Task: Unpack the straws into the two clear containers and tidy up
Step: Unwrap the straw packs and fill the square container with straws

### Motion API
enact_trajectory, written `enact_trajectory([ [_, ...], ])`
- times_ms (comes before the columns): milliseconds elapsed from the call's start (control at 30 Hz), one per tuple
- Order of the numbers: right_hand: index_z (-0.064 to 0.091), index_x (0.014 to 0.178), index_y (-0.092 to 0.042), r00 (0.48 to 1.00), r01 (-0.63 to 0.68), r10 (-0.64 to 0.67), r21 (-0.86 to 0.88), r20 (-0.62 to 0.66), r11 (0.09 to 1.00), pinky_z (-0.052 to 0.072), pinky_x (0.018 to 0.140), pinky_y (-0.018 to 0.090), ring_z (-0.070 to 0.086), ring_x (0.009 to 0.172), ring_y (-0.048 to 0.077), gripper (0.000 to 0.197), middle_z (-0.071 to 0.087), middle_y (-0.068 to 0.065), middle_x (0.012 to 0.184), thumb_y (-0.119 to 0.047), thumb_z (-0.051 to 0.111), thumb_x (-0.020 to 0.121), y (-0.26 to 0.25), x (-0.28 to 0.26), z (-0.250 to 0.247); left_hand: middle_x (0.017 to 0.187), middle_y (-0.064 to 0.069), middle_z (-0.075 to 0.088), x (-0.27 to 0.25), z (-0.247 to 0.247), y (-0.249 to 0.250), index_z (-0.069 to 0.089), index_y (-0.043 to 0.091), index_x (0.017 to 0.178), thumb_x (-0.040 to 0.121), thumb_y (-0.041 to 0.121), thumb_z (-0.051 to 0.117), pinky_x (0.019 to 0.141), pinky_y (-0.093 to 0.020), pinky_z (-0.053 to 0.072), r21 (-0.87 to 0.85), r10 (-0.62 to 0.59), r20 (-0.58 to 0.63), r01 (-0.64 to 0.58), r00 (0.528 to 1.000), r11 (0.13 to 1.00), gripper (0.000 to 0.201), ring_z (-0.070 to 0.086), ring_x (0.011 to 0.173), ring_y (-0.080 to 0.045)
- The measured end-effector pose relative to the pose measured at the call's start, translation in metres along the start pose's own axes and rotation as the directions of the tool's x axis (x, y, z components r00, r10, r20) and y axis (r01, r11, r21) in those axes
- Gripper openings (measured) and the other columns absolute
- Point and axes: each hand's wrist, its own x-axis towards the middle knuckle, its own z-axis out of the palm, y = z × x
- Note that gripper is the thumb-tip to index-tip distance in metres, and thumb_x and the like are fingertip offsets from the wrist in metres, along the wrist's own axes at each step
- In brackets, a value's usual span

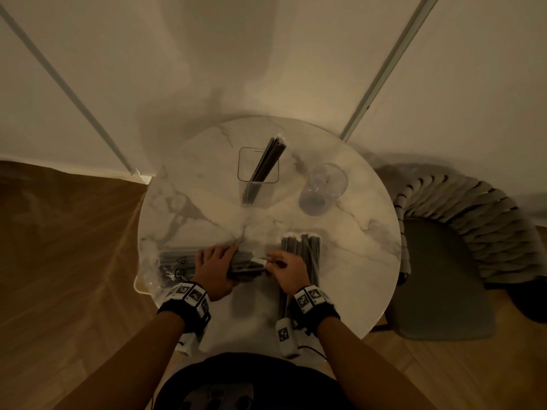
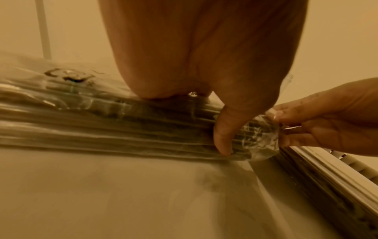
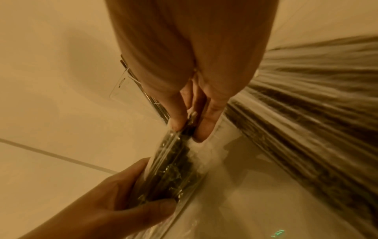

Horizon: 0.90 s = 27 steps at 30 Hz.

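Note:
A clear plastic pack of dark straws point(image 1: 183, 266) point(image 2: 114, 122) point(image 3: 169, 176) lies across the near left of the round marble table point(image 1: 355, 232). My left hand point(image 1: 217, 266) point(image 2: 223, 129) point(image 3: 114, 205) grips its right end, thumb curled round the bundle. My right hand point(image 1: 281, 266) point(image 2: 319, 122) point(image 3: 191, 124) pinches the wrapper's end flap between thumb and fingers. A second bundle of straws point(image 1: 305, 255) point(image 3: 306, 116) lies lengthwise under my right wrist. A square clear container point(image 1: 258, 164) holds several dark straws; a round clear container point(image 1: 324, 187) beside it holds nothing.
A woven-back chair point(image 1: 450, 250) with a grey seat stands close to the table's right edge. White walls stand behind the table. Brown floor spreads to the left. The table's near edge meets my body.

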Motion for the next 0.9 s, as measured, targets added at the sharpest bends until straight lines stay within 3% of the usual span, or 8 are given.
enact_trajectory([
  [133, 0.078, 0.103, -0.02, 1.0, -0.013, 0.013, -0.029, -0.021, 0.999, 0.058, 0.088, 0.031, 0.071, 0.089, 0.012, 0.017, 0.077, 0.0, 0.096, -0.02, 0.072, 0.088, 0.003, 0.002, -0.013, 0.152, 0.001, 0.027, 0.001, -0.001, -0.002, 0.02, 0.031, 0.153, 0.075, 0.059, 0.062, 0.117, -0.053, 0.008, -0.022, 0.008, 0.025, -0.007, 1.0, 1.0, 0.093, 0.021, 0.139, -0.029],
  [267, 0.074, 0.098, -0.029, 0.997, -0.078, 0.078, 0.033, 0.002, 0.996, 0.06, 0.086, 0.041, 0.072, 0.089, 0.015, 0.014, 0.076, -0.001, 0.094, -0.028, 0.075, 0.084, 0.005, 0.006, -0.011, 0.152, 0.001, 0.027, 0.002, -0.001, -0.001, 0.019, 0.031, 0.153, 0.074, 0.06, 0.062, 0.116, -0.054, 0.009, -0.029, 0.007, 0.035, -0.006, 0.999, 1.0, 0.094, 0.021, 0.138, -0.029],
  [367, 0.077, 0.102, -0.021, 0.999, -0.041, 0.041, 0.023, 0.013, 0.999, 0.058, 0.088, 0.033, 0.072, 0.089, 0.013, 0.023, 0.077, -0.001, 0.096, -0.032, 0.08, 0.081, 0.002, 0.007, -0.004, 0.15, 0.002, 0.03, 0.0, 0.0, -0.001, 0.023, 0.031, 0.152, 0.073, 0.058, 0.065, 0.116, -0.054, 0.011, -0.03, -0.001, 0.011, 0.001, 1.0, 1.0, 0.094, 0.025, 0.137, -0.028],
  [467, 0.078, 0.095, -0.019, 0.999, -0.032, 0.033, 0.033, -0.03, 0.999, 0.058, 0.083, 0.026, 0.071, 0.084, 0.011, 0.016, 0.076, -0.004, 0.088, -0.026, 0.081, 0.08, 0.003, 0.007, -0.006, 0.15, 0.003, 0.032, -0.001, -0.001, -0.001, 0.025, 0.032, 0.151, 0.073, 0.057, 0.065, 0.116, -0.052, 0.012, -0.031, 0.005, -0.005, -0.005, 1.0, 1.0, 0.092, 0.026, 0.136, -0.027],
  [600, 0.075, 0.09, -0.028, 0.993, -0.08, 0.091, 0.146, -0.073, 0.986, 0.063, 0.077, 0.039, 0.073, 0.085, 0.017, 0.009, 0.075, -0.002, 0.089, -0.023, 0.078, 0.083, 0.011, 0.007, -0.019, 0.15, 0.004, 0.032, -0.001, -0.002, -0.001, 0.024, 0.034, 0.151, 0.073, 0.06, 0.063, 0.116, -0.049, 0.012, -0.025, -0.004, -0.005, 0.003, 1.0, 1.0, 0.091, 0.027, 0.136, -0.026],
  [733, 0.069, 0.109, -0.011, 0.987, -0.109, 0.135, 0.258, -0.086, 0.96, 0.063, 0.079, 0.044, 0.07, 0.097, 0.03, 0.016, 0.069, 0.012, 0.101, -0.008, 0.066, 0.093, 0.009, 0.006, -0.032, 0.151, 0.003, 0.029, 0.0, -0.001, -0.002, 0.023, 0.033, 0.151, 0.074, 0.059, 0.062, 0.116, -0.049, 0.009, -0.031, 0.002, 0.002, -0.002, 1.0, 1.0, 0.09, 0.025, 0.136, -0.027],
  [800, 0.069, 0.112, -0.017, 0.993, -0.102, 0.113, 0.227, -0.04, 0.969, 0.062, 0.081, 0.041, 0.071, 0.096, 0.024, 0.022, 0.07, 0.006, 0.103, -0.017, 0.07, 0.091, 0.01, 0.006, -0.033, 0.151, 0.003, 0.029, 0.0, -0.001, -0.002, 0.023, 0.033, 0.151, 0.075, 0.059, 0.062, 0.116, -0.05, 0.009, -0.03, 0.008, 0.002, -0.008, 1.0, 1.0, 0.09, 0.024, 0.136, -0.027],
  [900, 0.073, 0.097, -0.035, 0.999, -0.051, 0.049, 0.106, 0.023, 0.993, 0.062, 0.078, 0.038, 0.073, 0.087, 0.017, 0.021, 0.074, -0.001, 0.095, -0.037, 0.079, 0.077, 0.016, 0.007, -0.032, 0.15, 0.004, 0.03, 0.0, -0.001, -0.003, 0.023, 0.033, 0.151, 0.074, 0.06, 0.061, 0.115, -0.049, 0.01, -0.025, 0.011, 0.001, -0.011, 1.0, 1.0, 0.09, 0.025, 0.136, -0.026],
])
